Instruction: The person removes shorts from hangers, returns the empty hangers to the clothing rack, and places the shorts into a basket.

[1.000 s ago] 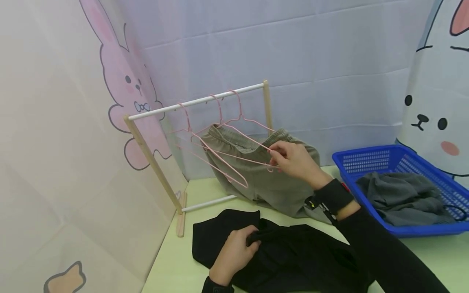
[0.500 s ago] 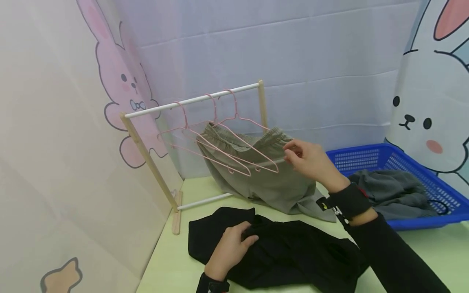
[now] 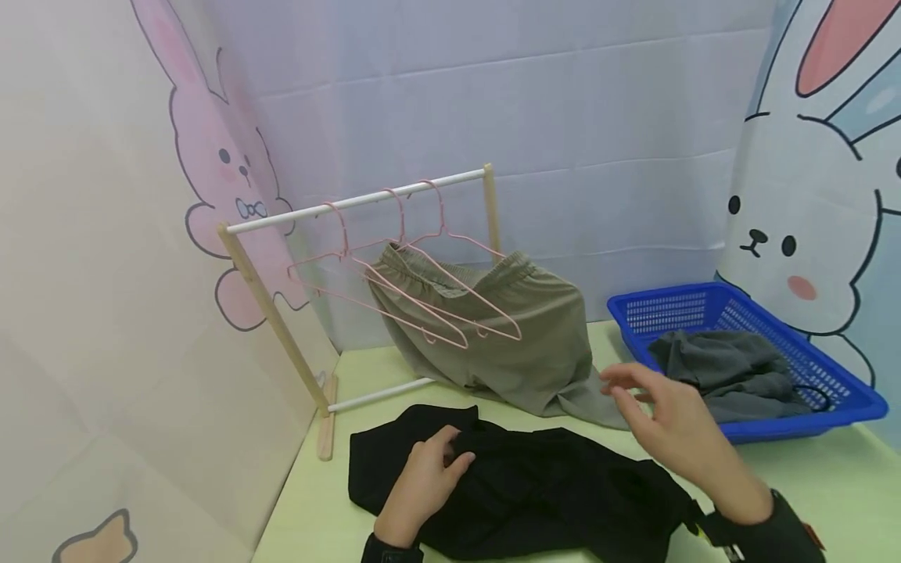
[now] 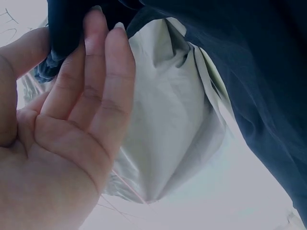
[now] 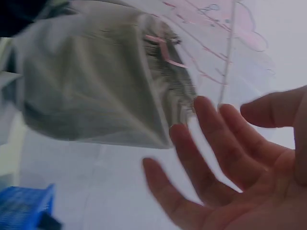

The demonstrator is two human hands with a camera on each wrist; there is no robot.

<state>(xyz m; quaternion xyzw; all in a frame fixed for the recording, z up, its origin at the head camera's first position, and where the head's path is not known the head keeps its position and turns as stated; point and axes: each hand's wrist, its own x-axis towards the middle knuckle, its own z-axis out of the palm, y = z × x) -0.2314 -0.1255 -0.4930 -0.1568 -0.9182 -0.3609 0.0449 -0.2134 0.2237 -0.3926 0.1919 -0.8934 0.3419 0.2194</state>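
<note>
Left hand (image 3: pixel 420 485): grip pinching a fold of the black garment (image 3: pixel 535 493), cloth caught between thumb and fingers at its upper edge. Garment lies rumpled on the pale green tabletop (image 3: pixel 831 477), in front of the rack, spreading from beneath the left hand toward the right forearm. Right hand (image 3: pixel 679 418): grip spread and holding nothing, fingers slightly bent and apart in the wrist view, raised between the garment and the blue basket (image 3: pixel 809 426). Dark band on each wrist. Behind the hands, a rack with wooden posts and a white rail (image 3: pixel 359 199); three pink hangers (image 3: pixel 404 324) hooked over it. Khaki trousers (image 3: pixel 493 336) hang by a gathered waistband from the hanger farthest right, lower part resting on the tabletop. The other two hangers overlap in front of them. Right of the trousers, the basket, with slotted walls, holds dark grey cloth (image 3: pixel 725 367) in a heap, a black cord loop at its right end. Pale hanging backdrop (image 3: pixel 528 109) beyond; pink rabbit print at left, white rabbit print at right.
</note>
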